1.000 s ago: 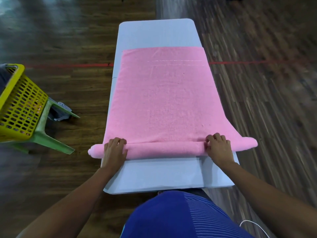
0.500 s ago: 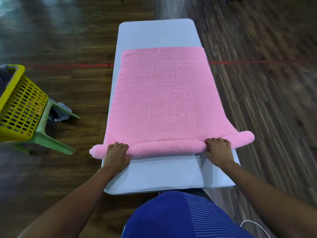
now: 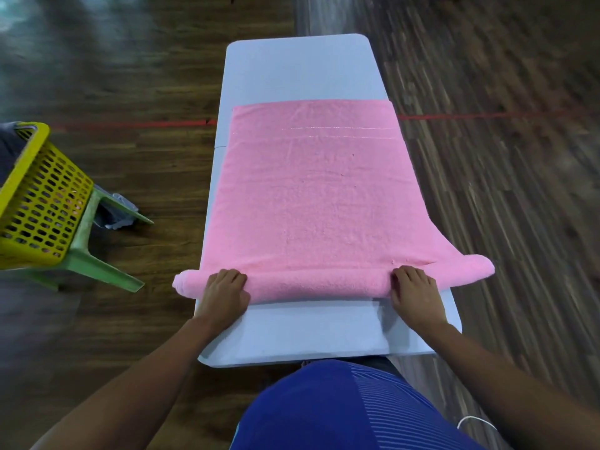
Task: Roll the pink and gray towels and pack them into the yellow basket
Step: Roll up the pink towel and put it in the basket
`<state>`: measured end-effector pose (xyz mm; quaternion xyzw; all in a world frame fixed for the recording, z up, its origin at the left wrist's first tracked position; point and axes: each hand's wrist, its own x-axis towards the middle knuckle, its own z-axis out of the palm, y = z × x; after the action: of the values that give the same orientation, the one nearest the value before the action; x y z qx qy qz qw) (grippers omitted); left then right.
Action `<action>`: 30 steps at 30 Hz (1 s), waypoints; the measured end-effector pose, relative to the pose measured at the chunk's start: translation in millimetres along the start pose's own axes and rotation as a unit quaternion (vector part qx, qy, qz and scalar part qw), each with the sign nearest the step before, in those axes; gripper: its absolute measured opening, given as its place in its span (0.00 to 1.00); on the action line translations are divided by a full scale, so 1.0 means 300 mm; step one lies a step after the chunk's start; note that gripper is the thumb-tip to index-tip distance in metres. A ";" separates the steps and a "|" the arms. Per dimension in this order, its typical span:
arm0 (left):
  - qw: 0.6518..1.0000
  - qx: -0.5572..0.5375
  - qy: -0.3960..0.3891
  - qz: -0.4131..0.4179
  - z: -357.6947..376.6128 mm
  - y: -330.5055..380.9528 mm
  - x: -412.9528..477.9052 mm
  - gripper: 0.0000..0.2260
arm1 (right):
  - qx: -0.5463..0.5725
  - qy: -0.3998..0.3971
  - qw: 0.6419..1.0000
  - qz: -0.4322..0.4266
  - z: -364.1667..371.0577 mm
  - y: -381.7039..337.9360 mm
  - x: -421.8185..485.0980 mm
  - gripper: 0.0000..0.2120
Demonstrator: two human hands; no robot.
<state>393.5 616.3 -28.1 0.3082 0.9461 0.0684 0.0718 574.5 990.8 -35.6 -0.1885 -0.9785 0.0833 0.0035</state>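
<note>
A pink towel [image 3: 311, 196] lies flat along the white table [image 3: 298, 66], and its near end is rolled into a thick tube across the table's width. My left hand [image 3: 224, 293] grips the roll near its left end, fingers curled over the top. My right hand [image 3: 414, 292] grips the roll near the right side in the same way. Both ends of the roll stick out past the table's edges. The yellow basket [image 3: 35, 196] stands at the far left on a green stool, with something gray just showing inside it.
The green plastic stool [image 3: 94, 254] under the basket stands on dark wooden floor left of the table. A red line [image 3: 487, 115] crosses the floor. The table's near end [image 3: 311, 332] is bare between the roll and my body.
The roll has advanced slightly away from me and grown a little thicker. Both hands moved forward with it.
</note>
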 end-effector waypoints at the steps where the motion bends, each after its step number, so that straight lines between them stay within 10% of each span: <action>1: 1.000 0.014 -0.013 0.008 0.009 -0.001 -0.018 0.16 | -0.005 -0.022 1.000 -0.010 0.008 0.006 -0.017 0.17; 9: 0.999 0.035 -0.022 0.008 -0.002 0.008 -0.015 0.11 | -0.044 -0.059 0.997 0.016 -0.031 -0.006 0.001 0.13; 15: 0.970 -0.119 -0.210 -0.038 -0.052 -0.031 0.020 0.15 | -0.100 -0.179 0.977 0.067 -0.085 -0.026 0.060 0.18; 21: 0.997 -0.030 0.073 -0.006 -0.011 -0.019 0.019 0.09 | -0.005 0.015 0.998 0.060 -0.039 -0.016 0.043 0.10; 30: 0.999 0.020 -0.030 -0.008 0.009 0.000 -0.018 0.21 | -0.033 -0.062 0.997 0.018 -0.024 0.013 0.019 0.24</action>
<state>398.2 613.3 -30.2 0.3036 0.9473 0.0393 0.0940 570.9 997.7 -29.3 -0.2004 -0.9756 0.0624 -0.0645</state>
